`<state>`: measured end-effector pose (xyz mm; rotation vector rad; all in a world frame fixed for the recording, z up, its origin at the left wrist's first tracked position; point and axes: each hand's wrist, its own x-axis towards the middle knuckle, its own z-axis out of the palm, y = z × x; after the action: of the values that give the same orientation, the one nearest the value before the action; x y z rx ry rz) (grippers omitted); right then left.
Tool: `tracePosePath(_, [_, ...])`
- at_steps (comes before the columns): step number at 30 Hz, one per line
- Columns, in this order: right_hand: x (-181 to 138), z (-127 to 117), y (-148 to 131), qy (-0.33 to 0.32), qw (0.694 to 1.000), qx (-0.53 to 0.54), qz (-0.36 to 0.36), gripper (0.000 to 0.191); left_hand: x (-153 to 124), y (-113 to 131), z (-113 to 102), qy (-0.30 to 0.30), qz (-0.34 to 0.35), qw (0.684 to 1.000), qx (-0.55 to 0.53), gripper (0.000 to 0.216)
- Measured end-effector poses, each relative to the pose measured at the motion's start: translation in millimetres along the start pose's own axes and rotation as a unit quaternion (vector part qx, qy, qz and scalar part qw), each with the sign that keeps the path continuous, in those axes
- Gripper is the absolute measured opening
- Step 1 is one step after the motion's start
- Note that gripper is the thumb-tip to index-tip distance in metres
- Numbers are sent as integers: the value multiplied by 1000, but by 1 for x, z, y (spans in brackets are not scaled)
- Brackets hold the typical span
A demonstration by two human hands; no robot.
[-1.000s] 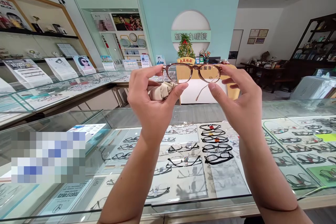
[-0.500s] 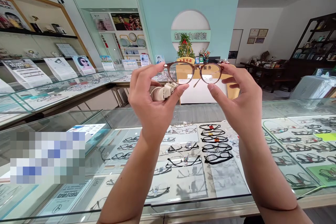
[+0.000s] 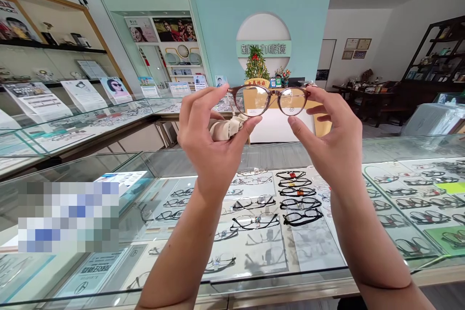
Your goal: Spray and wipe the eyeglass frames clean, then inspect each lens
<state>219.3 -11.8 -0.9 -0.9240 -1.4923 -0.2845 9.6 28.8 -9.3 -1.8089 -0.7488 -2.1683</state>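
I hold a pair of brown round-rimmed glasses (image 3: 269,98) up at chest height in front of me. My left hand (image 3: 210,140) pinches the left rim between thumb and forefinger, and a bunched beige cloth (image 3: 224,128) is tucked in the same hand. My right hand (image 3: 332,138) pinches the right rim the same way. The lenses face me, and the temples behind them are hard to make out.
Below my arms runs a glass display counter (image 3: 254,281) filled with several rows of spectacle frames (image 3: 290,203). More glass cases (image 3: 72,126) with leaflets line the left. A wooden reception desk (image 3: 276,126) with a small tree stands beyond, and dark shelving (image 3: 436,63) sits at the right.
The glasses have risen slightly and tilted more level between my hands. The temple that hung below the right lens is no longer visible.
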Motion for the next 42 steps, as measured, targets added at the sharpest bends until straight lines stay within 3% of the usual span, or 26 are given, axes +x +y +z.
tracePosePath(6, [-2, -1, -2, 11, 1000, 8, -9, 45, 1, -7, 2, -19, -33, 998, -41, 68])
tracePosePath(10, [-2, 0, -1, 38, 998, 21, -49, 44, 2, -13, 5, -22, -67, 995, -71, 60])
tracePosePath(15, [-2, 3, -2, 67, 992, 22, -103, 40, 2, -15, 8, -13, -71, 994, -79, 54])
tracePosePath(23, [-3, 5, -9, 93, 982, 7, -166, 39, -1, -29, 12, -28, -75, 991, -109, 65])
tracePosePath(30, [-6, 7, -10, 66, 990, 23, -126, 42, -6, -43, 15, -31, -85, 984, -155, 69])
tracePosePath(37, [-7, 8, 3, 2, 994, 107, -12, 45, -14, -22, 19, 56, -20, 991, -121, 67])
tracePosePath(42, [-6, 10, 10, -10, 987, 161, 21, 42, -15, -16, 19, 66, 10, 992, -107, 68])
